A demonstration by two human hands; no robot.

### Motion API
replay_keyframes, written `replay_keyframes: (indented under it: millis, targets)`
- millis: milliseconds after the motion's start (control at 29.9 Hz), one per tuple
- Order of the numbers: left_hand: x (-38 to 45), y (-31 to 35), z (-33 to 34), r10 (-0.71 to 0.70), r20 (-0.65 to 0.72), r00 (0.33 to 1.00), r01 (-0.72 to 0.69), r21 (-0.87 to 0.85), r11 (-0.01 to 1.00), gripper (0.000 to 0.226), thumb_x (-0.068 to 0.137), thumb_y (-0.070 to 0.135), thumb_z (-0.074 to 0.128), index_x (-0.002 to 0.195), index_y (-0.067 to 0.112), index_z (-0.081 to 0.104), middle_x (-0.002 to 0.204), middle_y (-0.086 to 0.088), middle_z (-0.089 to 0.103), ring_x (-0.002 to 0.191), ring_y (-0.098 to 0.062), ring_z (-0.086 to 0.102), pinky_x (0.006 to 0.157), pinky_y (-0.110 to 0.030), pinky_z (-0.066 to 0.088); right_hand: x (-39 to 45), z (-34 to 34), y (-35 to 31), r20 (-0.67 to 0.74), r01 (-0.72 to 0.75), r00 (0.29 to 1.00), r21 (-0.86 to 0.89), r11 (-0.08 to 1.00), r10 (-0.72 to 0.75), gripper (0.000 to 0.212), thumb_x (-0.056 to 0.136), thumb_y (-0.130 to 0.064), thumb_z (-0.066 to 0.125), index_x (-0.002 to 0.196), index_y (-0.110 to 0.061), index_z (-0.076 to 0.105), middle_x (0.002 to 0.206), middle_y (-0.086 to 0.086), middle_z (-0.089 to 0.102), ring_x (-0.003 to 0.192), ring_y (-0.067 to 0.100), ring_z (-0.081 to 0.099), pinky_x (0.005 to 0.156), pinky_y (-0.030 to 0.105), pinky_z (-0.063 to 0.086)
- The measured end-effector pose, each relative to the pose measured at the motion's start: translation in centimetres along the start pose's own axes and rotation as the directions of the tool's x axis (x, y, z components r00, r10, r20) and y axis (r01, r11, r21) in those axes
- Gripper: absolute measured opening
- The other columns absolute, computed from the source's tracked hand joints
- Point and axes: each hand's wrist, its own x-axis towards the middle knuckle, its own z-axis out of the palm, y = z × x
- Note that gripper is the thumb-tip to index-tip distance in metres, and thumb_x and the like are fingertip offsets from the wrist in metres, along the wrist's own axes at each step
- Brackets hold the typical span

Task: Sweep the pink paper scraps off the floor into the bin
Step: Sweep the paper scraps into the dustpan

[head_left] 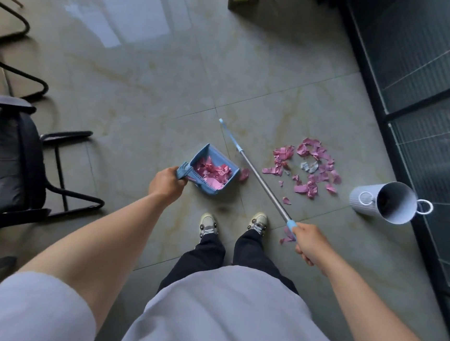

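Glossy floor tiles (149, 87) carry the job, about a third done, I judge; the left hand (166, 183) grips a part-filled dustpan (213, 170); the right hand (310, 245) grips the broom handle (261, 177); most pink scraps (309, 168) lie beside the bin (387, 202), against the glass partition (430, 79); the chair (15, 157) crowds the left.

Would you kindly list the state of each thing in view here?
dustpan: partly filled with pink scraps, gripped by the left hand
broom: handle gripped by the right hand, head end on the floor
scrap pile: loose on the floor
bin: tipped on its side, mouth open
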Motion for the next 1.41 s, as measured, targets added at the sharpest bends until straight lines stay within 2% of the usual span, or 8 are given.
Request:
replay_keyframes:
  millis: [234,402,670,770,870,1038,1172,1406]
  targets:
    - [-1.2,-3.4,-1.8,-0.053,-0.014,0.999,0.053,-0.015,0.998,0.019,0.090,0.031,0.059,0.105,0.021,0.066,0.103,-0.012,0.068,0.098,-0.034,0.061,0.075,-0.035,0.045,1.4,0.7,-0.4,-0.061,-0.094,0.994,-0.034,0.995,0.092,0.023,0.091,-0.022,0.040,0.098,-0.010,0.059,0.057,0.007,0.049,0.039,0.017,0.040,0.041,0.016,0.030]
    - [-1.8,-6.1,-3.1,-0.052,0.000,0.999,0.052,0.065,0.997,0.015,0.090,0.034,0.059,0.100,0.024,0.065,0.097,-0.008,0.067,0.089,-0.031,0.060,0.068,-0.032,0.043,0.8,1.9,-0.3,-0.085,-0.135,0.989,-0.158,0.978,0.122,0.032,0.089,-0.024,0.042,0.112,-0.008,0.058,0.073,0.013,0.058,0.043,0.020,0.047,0.043,0.016,0.036]
    - [-1.9,-6.8,-2.6,0.027,0.068,0.997,-0.034,0.103,0.994,0.016,0.089,0.030,0.061,0.102,0.026,0.067,0.098,-0.010,0.069,0.092,-0.032,0.063,0.069,-0.031,0.044,-2.1,5.2,-1.5,0.039,-0.171,0.984,-0.107,0.979,0.176,0.032,0.098,-0.011,0.033,0.115,0.005,0.054,0.061,0.008,0.042,0.048,0.016,0.040,0.047,0.021,0.035]
    - [-2.0,-5.6,-1.5,0.085,0.135,0.987,-0.102,0.132,0.986,0.017,0.089,0.029,0.059,0.103,0.025,0.067,0.099,-0.010,0.069,0.093,-0.032,0.063,0.068,-0.030,0.043,-2.7,7.2,-2.0,0.012,-0.390,0.921,0.024,0.920,0.390,0.036,0.100,-0.028,0.035,0.073,-0.004,0.035,0.054,0.012,0.038,0.045,0.015,0.029,0.048,0.023,0.021]
    - [-1.9,-3.6,-0.3,0.116,0.155,0.981,-0.135,0.122,0.983,0.019,0.090,0.027,0.057,0.106,0.023,0.067,0.101,-0.010,0.068,0.093,-0.032,0.063,0.068,-0.029,0.040,-3.6,8.4,-3.3,0.052,-0.380,0.924,0.041,0.924,0.378,0.043,0.099,-0.032,0.035,0.065,-0.011,0.018,0.052,0.011,0.033,0.047,0.013,0.021,0.052,0.022,0.015]
    - [-1.5,-1.5,0.7,0.128,0.132,0.983,-0.148,0.149,0.978,0.023,0.087,0.024,0.056,0.108,0.021,0.067,0.105,-0.011,0.068,0.097,-0.033,0.063,0.070,-0.030,0.042,-4.1,6.8,-3.3,0.083,-0.289,0.955,0.072,0.954,0.283,0.020,0.094,-0.028,0.041,0.086,-0.010,0.043,0.057,0.007,0.043,0.041,0.015,0.028,0.046,0.016,0.019]
    - [-1.3,-1.4,0.8,0.111,0.150,0.982,-0.133,0.143,0.981,0.024,0.087,0.025,0.057,0.109,0.022,0.065,0.107,-0.011,0.068,0.099,-0.034,0.062,0.074,-0.032,0.045,-3.6,5.0,-0.7,0.039,-0.272,0.962,0.103,0.957,0.269,0.049,0.085,-0.030,0.045,0.132,-0.018,0.039,0.059,0.005,0.048,0.030,0.010,0.029,0.036,0.010,0.024]
    - [-2.6,-0.2,2.2,0.090,0.173,0.981,-0.084,-0.040,0.996,0.022,0.086,0.020,0.057,0.106,0.018,0.065,0.102,-0.012,0.069,0.093,-0.033,0.063,0.075,-0.033,0.049,-5.0,3.4,2.8,0.003,-0.169,0.985,0.211,0.963,0.173,0.045,0.087,-0.029,0.039,0.131,-0.031,0.049,0.053,0.002,0.043,0.031,0.011,0.027,0.041,0.014,0.023]
